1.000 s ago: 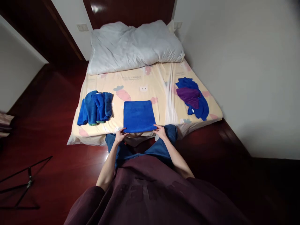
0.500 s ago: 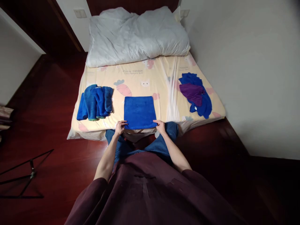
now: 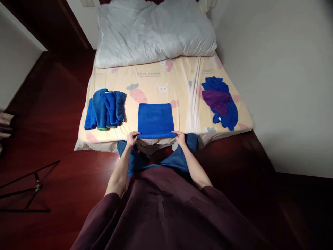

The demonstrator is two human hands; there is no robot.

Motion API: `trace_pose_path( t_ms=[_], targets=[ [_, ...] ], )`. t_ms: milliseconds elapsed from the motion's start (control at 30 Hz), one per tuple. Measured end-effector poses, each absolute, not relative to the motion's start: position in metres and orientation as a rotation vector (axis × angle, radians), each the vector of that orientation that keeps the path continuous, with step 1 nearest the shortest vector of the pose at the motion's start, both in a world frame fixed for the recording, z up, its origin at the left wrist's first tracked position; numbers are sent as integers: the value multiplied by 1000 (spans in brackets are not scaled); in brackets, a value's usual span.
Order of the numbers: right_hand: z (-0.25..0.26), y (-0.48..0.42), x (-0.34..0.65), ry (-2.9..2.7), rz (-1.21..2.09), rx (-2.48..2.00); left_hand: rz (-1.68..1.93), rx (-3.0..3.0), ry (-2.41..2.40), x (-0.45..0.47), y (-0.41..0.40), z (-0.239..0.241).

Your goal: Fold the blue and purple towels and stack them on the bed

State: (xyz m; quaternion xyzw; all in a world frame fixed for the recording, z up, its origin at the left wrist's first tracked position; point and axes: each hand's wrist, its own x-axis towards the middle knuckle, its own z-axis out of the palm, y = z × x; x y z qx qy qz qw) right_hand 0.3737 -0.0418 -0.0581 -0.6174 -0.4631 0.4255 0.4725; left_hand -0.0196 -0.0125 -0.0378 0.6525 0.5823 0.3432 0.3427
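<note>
A blue towel (image 3: 155,120) lies flat and square on the yellow patterned bed sheet (image 3: 156,81), close to the bed's near edge. My left hand (image 3: 131,138) pinches its near left corner. My right hand (image 3: 179,137) pinches its near right corner. Both forearms reach forward from my dark maroon top over my blue trousers.
Several rolled blue towels (image 3: 105,113) lie in a row on the bed's left side. A loose heap of blue and purple cloths (image 3: 220,102) sits at the right. A white duvet (image 3: 153,31) covers the bed's head. A white wall runs along the right; a black stand (image 3: 28,187) rests on the dark wooden floor.
Both hands have stayed on the towel's near corners, and the towel's near edge now looks straighter. The camera has tilted down, so the bed sits higher in the picture.
</note>
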Motion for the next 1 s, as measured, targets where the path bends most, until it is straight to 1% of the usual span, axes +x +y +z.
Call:
trace_pose_path(
  t_ms=[300,467,1000],
  targets=[
    [-68,-36,375,-1082,1007,-1639,910,1537,1718,-9,-5,-36],
    [-76,-31,376,-1080,1011,-1606,931,1507,1733,-8,-3,-38],
    [-69,-29,372,-996,970,-1619,951,1442,1738,-11,-3,-42]
  ],
)
